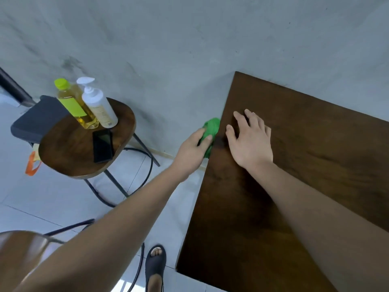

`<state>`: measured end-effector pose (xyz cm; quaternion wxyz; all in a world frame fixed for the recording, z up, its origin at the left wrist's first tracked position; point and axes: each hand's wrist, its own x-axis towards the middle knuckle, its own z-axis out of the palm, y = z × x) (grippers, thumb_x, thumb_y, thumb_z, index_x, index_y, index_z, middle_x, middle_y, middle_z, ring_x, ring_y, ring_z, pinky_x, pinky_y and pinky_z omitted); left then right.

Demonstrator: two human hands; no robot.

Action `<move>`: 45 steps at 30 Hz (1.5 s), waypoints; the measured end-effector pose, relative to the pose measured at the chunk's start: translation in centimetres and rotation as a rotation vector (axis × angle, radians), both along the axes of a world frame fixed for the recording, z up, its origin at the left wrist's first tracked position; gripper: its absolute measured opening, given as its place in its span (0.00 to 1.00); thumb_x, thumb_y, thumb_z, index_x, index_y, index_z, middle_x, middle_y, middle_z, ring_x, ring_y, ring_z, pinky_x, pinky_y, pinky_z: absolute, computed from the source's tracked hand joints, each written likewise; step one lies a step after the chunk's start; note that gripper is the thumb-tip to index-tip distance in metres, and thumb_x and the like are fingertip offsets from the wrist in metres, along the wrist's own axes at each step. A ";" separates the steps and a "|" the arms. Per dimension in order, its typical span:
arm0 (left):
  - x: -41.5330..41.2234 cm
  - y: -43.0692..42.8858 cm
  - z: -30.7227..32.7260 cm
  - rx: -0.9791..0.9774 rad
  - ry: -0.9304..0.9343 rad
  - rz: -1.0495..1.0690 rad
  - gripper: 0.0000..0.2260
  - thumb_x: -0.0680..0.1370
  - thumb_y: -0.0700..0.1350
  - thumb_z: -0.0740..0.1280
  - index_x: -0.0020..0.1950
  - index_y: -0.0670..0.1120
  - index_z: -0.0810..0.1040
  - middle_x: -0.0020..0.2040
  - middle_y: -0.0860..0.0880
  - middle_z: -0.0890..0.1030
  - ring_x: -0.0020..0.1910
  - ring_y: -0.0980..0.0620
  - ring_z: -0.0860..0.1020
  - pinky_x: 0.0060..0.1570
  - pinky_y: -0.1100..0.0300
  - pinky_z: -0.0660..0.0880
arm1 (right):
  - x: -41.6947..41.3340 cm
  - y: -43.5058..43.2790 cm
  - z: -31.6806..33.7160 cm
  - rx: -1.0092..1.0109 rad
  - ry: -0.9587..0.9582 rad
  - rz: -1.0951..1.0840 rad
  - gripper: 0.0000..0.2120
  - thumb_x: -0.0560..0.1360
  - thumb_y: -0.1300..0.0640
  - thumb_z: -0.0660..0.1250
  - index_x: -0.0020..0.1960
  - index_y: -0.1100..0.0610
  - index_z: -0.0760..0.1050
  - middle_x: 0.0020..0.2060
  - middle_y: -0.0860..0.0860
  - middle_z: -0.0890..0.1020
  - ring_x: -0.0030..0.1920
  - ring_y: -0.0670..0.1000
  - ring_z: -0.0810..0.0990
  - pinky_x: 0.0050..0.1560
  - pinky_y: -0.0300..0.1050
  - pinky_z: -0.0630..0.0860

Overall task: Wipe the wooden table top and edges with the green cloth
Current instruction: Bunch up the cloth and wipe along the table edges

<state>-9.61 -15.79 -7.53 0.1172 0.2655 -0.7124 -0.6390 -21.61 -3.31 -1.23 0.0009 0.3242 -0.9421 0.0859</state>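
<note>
The left hand point(192, 147) gripped the bunched green cloth point(209, 131) against the wooden table point(294, 165)'s side edge, just beyond its fingertips; the right hand point(249, 138) lay flat and spread on the top. Soft, light and limp, the cloth probably handled best wadded in the palm

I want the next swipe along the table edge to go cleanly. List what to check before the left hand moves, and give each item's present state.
1. Grip: the left hand holds the green cloth, thumb curled over it: ok.
2. Contact: the cloth sits against the left side edge of the table: ok.
3. Brace: the right hand lies flat on the top beside the cloth: ok.
4. Path: nothing lies along the edge toward the near corner: ok.
5. Clearance: the stool stands apart from the table: ok.
6. Edge under the cloth already clean: cannot tell.
</note>
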 end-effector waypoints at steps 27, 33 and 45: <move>29.6 14.3 2.6 -0.147 0.010 0.261 0.14 0.84 0.46 0.66 0.69 0.58 0.81 0.61 0.61 0.83 0.62 0.56 0.82 0.53 0.69 0.79 | 0.7 1.2 -0.1 -0.076 -0.050 0.026 0.28 0.90 0.41 0.52 0.87 0.50 0.66 0.87 0.57 0.65 0.87 0.61 0.60 0.86 0.64 0.56; 21.8 10.0 8.0 -0.651 0.082 0.005 0.18 0.88 0.46 0.66 0.79 0.52 0.78 0.72 0.56 0.79 0.73 0.57 0.77 0.72 0.66 0.72 | 0.2 1.1 0.0 -0.083 -0.107 0.032 0.28 0.90 0.43 0.54 0.87 0.50 0.65 0.87 0.58 0.63 0.87 0.60 0.58 0.86 0.63 0.55; 9.4 14.8 8.7 -0.958 0.117 -0.523 0.20 0.88 0.43 0.66 0.80 0.52 0.77 0.76 0.51 0.77 0.70 0.48 0.76 0.69 0.51 0.78 | -1.1 14.2 3.6 -0.144 -0.196 0.014 0.23 0.91 0.45 0.60 0.84 0.48 0.72 0.86 0.51 0.68 0.87 0.56 0.60 0.86 0.58 0.54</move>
